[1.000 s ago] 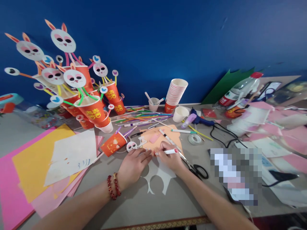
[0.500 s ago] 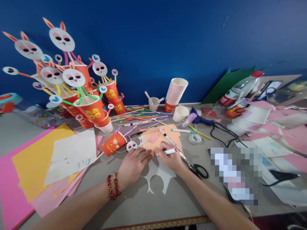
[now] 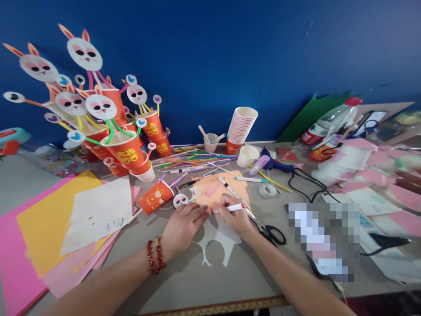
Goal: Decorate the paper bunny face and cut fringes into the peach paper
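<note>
My right hand (image 3: 234,216) is closed around a white marker with a red end (image 3: 233,208), its tip down by my left fingertips. My left hand (image 3: 187,224) lies flat, fingers stretched over the paper. Beneath both hands is a white paper sheet (image 3: 234,235) with round cut-outs; the spot at the marker tip is partly hidden. Orange paper (image 3: 197,193) lies just beyond, with another marker (image 3: 228,186) on it. Beside my left fingers is a round rabbit face (image 3: 180,200), near a tipped red cup (image 3: 155,197). Black-handled scissors (image 3: 274,235) lie right of my right hand.
Red cups with rabbit faces (image 3: 125,149) crowd the left back. Coloured paper (image 3: 29,228) lies at left. Behind are scattered pipe cleaners and pens (image 3: 190,160), stacked cups (image 3: 243,125), a blue glue gun (image 3: 276,163) and tape (image 3: 267,190). Another person's hand (image 3: 409,181) shows at far right.
My hands hold nearly the same place; the marker has shifted only very slightly. Another person's hand has come into view at the far right edge.
</note>
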Demonstrator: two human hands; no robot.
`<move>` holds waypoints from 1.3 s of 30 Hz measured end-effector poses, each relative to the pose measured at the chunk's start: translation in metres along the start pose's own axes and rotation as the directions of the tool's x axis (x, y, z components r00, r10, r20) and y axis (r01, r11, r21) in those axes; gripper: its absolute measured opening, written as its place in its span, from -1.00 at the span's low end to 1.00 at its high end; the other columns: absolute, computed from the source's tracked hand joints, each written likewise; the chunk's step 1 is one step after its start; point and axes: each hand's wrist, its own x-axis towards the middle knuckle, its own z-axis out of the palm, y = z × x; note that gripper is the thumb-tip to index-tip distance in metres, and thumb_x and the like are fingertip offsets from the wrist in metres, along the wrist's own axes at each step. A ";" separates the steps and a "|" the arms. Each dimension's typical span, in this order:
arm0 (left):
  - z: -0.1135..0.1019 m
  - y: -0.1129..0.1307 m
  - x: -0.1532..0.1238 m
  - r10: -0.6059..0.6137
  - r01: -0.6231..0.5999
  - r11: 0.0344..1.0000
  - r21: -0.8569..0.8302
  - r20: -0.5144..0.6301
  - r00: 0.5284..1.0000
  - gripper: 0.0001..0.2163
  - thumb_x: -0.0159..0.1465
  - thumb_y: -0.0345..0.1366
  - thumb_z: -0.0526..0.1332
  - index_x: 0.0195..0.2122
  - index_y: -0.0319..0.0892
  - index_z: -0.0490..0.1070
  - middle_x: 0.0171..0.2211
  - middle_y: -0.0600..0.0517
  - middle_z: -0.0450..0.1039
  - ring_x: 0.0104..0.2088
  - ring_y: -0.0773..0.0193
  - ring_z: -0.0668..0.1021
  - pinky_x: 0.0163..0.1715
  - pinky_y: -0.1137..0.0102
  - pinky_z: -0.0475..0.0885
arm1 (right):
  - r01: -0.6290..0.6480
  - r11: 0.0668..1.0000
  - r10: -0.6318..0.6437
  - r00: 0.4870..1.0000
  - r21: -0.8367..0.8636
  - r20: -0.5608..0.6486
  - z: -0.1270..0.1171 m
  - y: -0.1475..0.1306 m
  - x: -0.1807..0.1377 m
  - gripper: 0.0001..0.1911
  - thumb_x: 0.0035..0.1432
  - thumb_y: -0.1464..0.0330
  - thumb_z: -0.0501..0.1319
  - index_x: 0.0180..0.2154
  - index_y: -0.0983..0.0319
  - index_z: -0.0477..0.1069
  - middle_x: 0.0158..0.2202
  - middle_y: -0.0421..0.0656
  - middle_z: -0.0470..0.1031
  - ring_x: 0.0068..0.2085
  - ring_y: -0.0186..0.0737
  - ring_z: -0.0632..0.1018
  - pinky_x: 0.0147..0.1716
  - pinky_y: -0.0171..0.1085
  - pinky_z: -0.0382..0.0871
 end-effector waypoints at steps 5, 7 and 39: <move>0.001 0.000 -0.001 -0.002 0.002 1.000 0.017 -0.006 1.000 -0.64 0.36 -0.39 0.13 0.18 -0.13 0.34 0.20 -0.02 0.38 0.16 0.10 0.36 0.13 0.15 0.28 | -0.007 1.000 0.007 1.000 -0.012 0.010 0.000 -0.002 0.000 -0.77 0.04 0.45 0.09 -0.61 0.16 0.14 -0.68 -0.33 0.25 -0.56 -0.33 0.30 -0.53 -0.34 0.14; 0.001 0.000 -0.001 -0.001 0.001 1.000 0.026 -0.003 1.000 -0.63 0.35 -0.38 0.15 0.19 -0.12 0.34 0.20 -0.03 0.38 0.16 0.12 0.36 0.12 0.16 0.29 | -0.012 1.000 0.012 1.000 -0.022 0.011 0.000 -0.003 0.000 -0.77 0.04 0.44 0.09 -0.61 0.16 0.14 -0.68 -0.32 0.25 -0.56 -0.34 0.30 -0.54 -0.34 0.14; 0.000 0.000 0.000 -0.008 0.008 1.000 -0.003 0.006 1.000 -0.65 0.36 -0.40 0.10 0.16 -0.12 0.36 0.21 0.00 0.37 0.15 0.09 0.36 0.12 0.15 0.28 | -0.086 0.996 0.087 0.992 0.012 -0.093 -0.003 0.006 0.003 -0.77 0.04 0.46 0.09 -0.56 0.14 0.07 -0.74 -0.40 0.16 -0.70 -0.40 0.21 -0.65 -0.36 0.04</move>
